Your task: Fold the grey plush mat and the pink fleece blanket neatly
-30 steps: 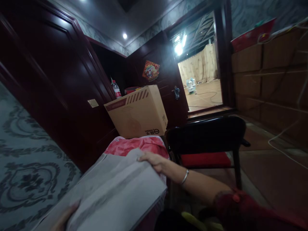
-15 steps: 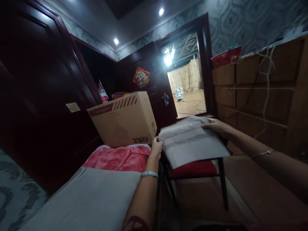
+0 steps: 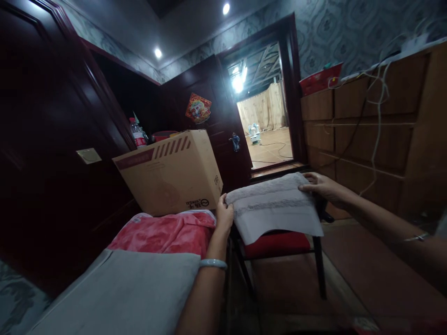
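Observation:
A white cloth (image 3: pixel 275 211) with fuzzy grey bands hangs stretched between my two hands. My left hand (image 3: pixel 224 213) pinches its upper left corner, fingers closed. At its upper right corner, my right hand (image 3: pixel 319 186) grips the edge between thumb and fingers. Below and behind the cloth is a chair with a red seat (image 3: pixel 275 245) and dark legs; whether the cloth touches the seat, I cannot tell. Left of my left hand lies a pink-red plush fabric (image 3: pixel 160 232), partly under a grey cloth or board-like sheet (image 3: pixel 129 288).
A large cardboard box (image 3: pixel 171 177) stands beyond the pink fabric, with a plastic bottle (image 3: pixel 137 133) behind it. Wooden drawers (image 3: pixel 373 139) line the right side, with a red basket (image 3: pixel 321 79) and loose white cables (image 3: pixel 379 107) on them. An open doorway (image 3: pixel 267 111) is ahead.
The cloth's top edge is straighter and its lower part now hangs down in front of the chair. My right hand has shifted slightly, still gripping its corner. The view has moved a little.

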The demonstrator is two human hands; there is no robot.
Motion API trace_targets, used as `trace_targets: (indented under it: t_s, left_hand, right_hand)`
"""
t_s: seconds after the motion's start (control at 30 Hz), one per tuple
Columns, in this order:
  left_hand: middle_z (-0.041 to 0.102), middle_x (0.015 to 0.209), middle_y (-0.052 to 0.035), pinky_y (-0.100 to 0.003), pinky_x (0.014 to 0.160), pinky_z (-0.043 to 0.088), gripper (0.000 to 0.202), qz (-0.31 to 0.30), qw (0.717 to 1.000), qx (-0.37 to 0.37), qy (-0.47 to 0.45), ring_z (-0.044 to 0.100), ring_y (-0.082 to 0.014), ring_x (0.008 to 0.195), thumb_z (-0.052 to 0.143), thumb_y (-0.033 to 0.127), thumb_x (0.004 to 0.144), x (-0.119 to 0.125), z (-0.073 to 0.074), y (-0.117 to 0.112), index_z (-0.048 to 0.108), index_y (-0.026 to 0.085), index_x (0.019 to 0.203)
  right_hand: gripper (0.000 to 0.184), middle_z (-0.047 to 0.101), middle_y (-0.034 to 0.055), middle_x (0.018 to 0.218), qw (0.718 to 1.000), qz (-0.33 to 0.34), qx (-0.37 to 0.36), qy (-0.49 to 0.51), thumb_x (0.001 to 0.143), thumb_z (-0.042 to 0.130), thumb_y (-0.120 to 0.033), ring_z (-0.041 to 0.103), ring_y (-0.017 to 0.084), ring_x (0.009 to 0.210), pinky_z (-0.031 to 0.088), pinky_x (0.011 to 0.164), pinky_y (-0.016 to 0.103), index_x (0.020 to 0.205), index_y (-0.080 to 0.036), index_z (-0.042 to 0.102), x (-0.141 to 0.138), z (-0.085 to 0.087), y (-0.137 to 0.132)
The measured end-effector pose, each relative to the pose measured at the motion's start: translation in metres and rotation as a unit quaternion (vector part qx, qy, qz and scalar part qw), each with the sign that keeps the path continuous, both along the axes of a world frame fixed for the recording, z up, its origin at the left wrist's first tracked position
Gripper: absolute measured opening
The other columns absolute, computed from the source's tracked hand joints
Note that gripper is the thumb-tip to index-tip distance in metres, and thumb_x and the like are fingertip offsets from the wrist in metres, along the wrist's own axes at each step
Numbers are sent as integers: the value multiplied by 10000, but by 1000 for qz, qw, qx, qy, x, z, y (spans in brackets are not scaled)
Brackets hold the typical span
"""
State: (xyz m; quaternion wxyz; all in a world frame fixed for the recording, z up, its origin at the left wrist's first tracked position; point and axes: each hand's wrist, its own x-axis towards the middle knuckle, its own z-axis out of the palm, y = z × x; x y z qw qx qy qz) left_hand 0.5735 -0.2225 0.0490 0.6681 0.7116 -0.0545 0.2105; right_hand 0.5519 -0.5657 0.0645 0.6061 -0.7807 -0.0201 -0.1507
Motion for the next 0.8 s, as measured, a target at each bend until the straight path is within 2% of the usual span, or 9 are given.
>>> trace_targets:
  t_s: [0.07, 0.13, 0.2, 0.3, 0.4, 0.47, 0.53, 0.7, 0.8]
  left_hand:
    - [739, 934, -62, -284, 822, 546, 545, -8, 999, 33, 18, 699, -176, 852, 678, 93, 687, -3, 1, 1, 630, 165, 1226]
    - [717, 864, -52, -297, 789, 544, 543, 8, 995, 90, 43, 688, -186, 810, 676, 132, 712, -8, 7, 3, 620, 149, 1251]
    - [700, 878, -74, -339, 819, 540, 526, 65, 982, 172, 43, 683, -217, 839, 696, 198, 727, -12, 17, 5, 630, 126, 1243]
    - [645, 1211, -169, -431, 1011, 465, 639, 108, 949, 296, -26, 621, -306, 1142, 775, 312, 696, -18, 33, 3, 614, 151, 1293]
    - [474, 1498, -168, -513, 1192, 237, 896, 13, 924, 372, -85, 365, -374, 1436, 902, 323, 545, -18, 40, 0, 561, 241, 1370]
    - [473, 1509, -142, -535, 1216, 159, 1002, -55, 912, 397, -85, 313, -383, 1463, 950, 279, 453, -14, 39, -1, 552, 286, 1372]
    - [524, 1445, -132, -523, 1202, 206, 1023, -81, 893, 435, -81, 379, -376, 1414, 957, 242, 447, -11, 36, 0, 542, 297, 1380]
    - [569, 1291, -108, -438, 1077, 385, 872, -44, 806, 582, -99, 522, -306, 1230, 820, 138, 672, -8, 33, 2, 458, 284, 1452]
    - [558, 1301, -104, -430, 1059, 401, 870, -28, 787, 608, -102, 516, -299, 1224, 782, 138, 713, -9, 32, 1, 409, 288, 1485]
  right_hand:
    - [657, 737, 103, 995, 999, -1, -42, 0, 595, 817, -476, 695, 308, 947, 579, 815, 404, 1163, -203, 629, -3, 2, -3]
    - [656, 732, 119, 977, 990, -39, -136, -13, 652, 769, -499, 688, 332, 958, 567, 838, 441, 1208, -184, 618, -6, 7, -4]
    - [667, 716, 153, 1062, 958, -105, -257, -75, 716, 707, -536, 652, 372, 1060, 533, 911, 495, 1270, -178, 609, -9, 13, 0]
    - [803, 584, 174, 1387, 885, -112, -402, -206, 750, 668, -603, 494, 410, 1307, 432, 1043, 559, 1441, -226, 509, -8, 18, 11]
    - [997, 423, 139, 1560, 836, -19, -494, -239, 690, 721, -636, 360, 430, 1417, 341, 1092, 606, 1559, -317, 354, 3, 15, 18]
    - [1063, 437, 148, 1543, 824, 37, -521, -219, 664, 741, -620, 384, 438, 1395, 353, 1071, 603, 1585, -319, 306, 12, 11, 15]
    - [1051, 514, 159, 1454, 823, 73, -525, -206, 669, 740, -559, 468, 418, 1314, 413, 1019, 552, 1589, -287, 311, 21, 7, 8]
    - [871, 611, 129, 1241, 820, 108, -522, -208, 698, 683, -354, 584, 341, 1101, 472, 924, 442, 1526, -260, 431, 29, 6, -3]
    - [861, 606, 135, 1242, 819, 114, -524, -205, 697, 660, -328, 584, 337, 1094, 476, 919, 443, 1523, -237, 436, 28, 7, -2]
